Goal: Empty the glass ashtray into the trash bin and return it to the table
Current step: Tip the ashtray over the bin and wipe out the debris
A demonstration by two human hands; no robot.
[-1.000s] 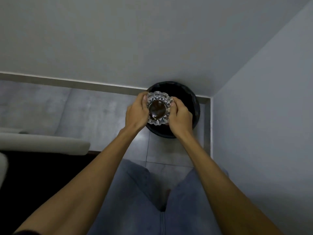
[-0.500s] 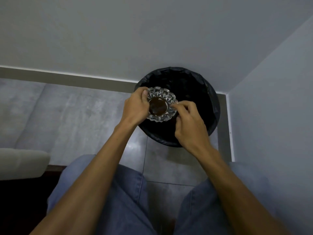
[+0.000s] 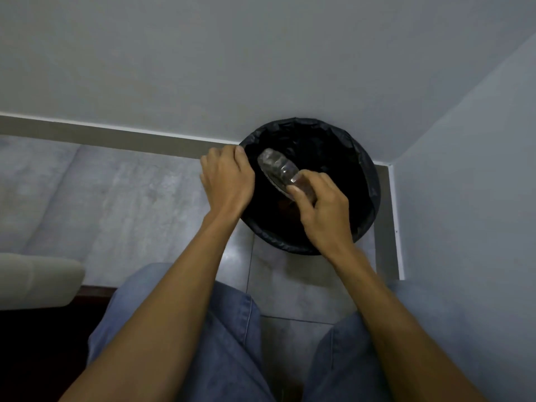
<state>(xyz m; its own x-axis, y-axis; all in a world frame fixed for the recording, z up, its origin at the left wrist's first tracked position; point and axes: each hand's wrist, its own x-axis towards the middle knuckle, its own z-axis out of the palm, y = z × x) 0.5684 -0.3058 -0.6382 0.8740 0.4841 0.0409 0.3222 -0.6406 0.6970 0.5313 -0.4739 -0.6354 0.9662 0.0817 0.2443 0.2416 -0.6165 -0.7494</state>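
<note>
The cut-glass ashtray [image 3: 275, 167] is tipped steeply on edge over the mouth of the round trash bin [image 3: 367, 181], which has a black liner. My right hand [image 3: 322, 210] pinches the ashtray's near rim from the right, above the bin's middle. My left hand [image 3: 226, 181] is off the glass, hovering at the bin's left rim with loosely curled fingers and nothing in it. The ashtray is motion-blurred, and the bin's inside is too dark to show its contents.
The bin stands on grey floor tiles [image 3: 121, 204] in a corner between two pale walls with a skirting board [image 3: 116, 137]. A beige cushion edge [image 3: 37, 280] and dark furniture [image 3: 37, 343] lie at the left. My jeans-clad legs [image 3: 220, 343] fill the bottom.
Both hands held the ashtray level a second ago. The left hand has let go and drawn left; the right hand has tipped the ashtray over the bin.
</note>
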